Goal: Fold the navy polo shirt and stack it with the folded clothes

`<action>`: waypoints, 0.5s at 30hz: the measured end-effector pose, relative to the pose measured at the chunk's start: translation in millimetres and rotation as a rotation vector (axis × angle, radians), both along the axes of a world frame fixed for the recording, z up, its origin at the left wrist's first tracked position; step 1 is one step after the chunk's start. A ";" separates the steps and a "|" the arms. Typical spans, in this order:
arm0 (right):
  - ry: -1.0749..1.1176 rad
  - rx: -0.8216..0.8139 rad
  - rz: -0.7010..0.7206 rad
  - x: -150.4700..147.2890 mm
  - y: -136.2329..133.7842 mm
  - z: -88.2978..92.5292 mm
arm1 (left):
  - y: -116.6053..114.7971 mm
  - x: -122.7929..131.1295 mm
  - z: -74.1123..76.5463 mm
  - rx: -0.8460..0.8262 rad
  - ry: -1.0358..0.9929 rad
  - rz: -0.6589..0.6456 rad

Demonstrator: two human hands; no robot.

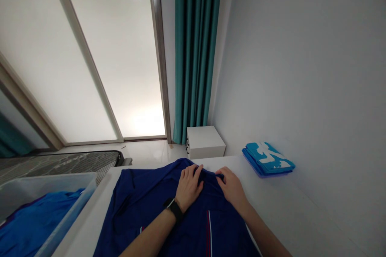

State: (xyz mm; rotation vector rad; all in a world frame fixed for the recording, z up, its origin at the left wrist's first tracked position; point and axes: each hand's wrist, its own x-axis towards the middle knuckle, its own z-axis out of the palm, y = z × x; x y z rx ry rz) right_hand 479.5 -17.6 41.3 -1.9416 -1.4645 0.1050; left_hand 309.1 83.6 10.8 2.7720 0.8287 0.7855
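Lying spread over the bench [271,204], the dark blue garment [163,196] is sitting directly in front of the person, its far edge bunching up into folds. Both hands are working near that far edge. The left hand [189,184] is resting palm-down on the garment with its fingers bending over a fold; whether it is grasping any cloth, I cannot tell. A black watch [174,208] is circling the left wrist. The right hand [230,186] is pinching the garment's edge between thumb and fingers, just beside the left hand but not touching it. Red-and-white stripes [209,233] are running down the near part of the garment, between the two forearms.

Right of the garment, a folded blue-and-white cloth [268,158] is lying near the wall [301,68]. Left of the garment, a translucent bin [51,182] is holding blue cloth [42,217]. Beyond the garment, a white cabinet [205,138] is standing on the floor [150,151], with a green curtain [196,48] hanging behind it. Farther left beyond the garment, pale sliding doors [126,68] are glowing.
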 end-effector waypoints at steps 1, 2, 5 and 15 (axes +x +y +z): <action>0.039 0.008 0.009 -5.5 -6.4 2.2 | 4.5 -1.3 2.4 0.017 0.019 0.010; 0.085 0.016 0.012 -10.3 -12.1 4.2 | 9.6 -2.3 5.9 0.032 0.048 0.015; 0.284 0.069 0.029 -20.0 -22.4 9.1 | 27.1 -3.9 20.1 0.066 0.191 0.026; 0.625 0.267 0.043 11.7 8.6 4.2 | 73.9 -14.5 40.4 0.042 0.380 0.112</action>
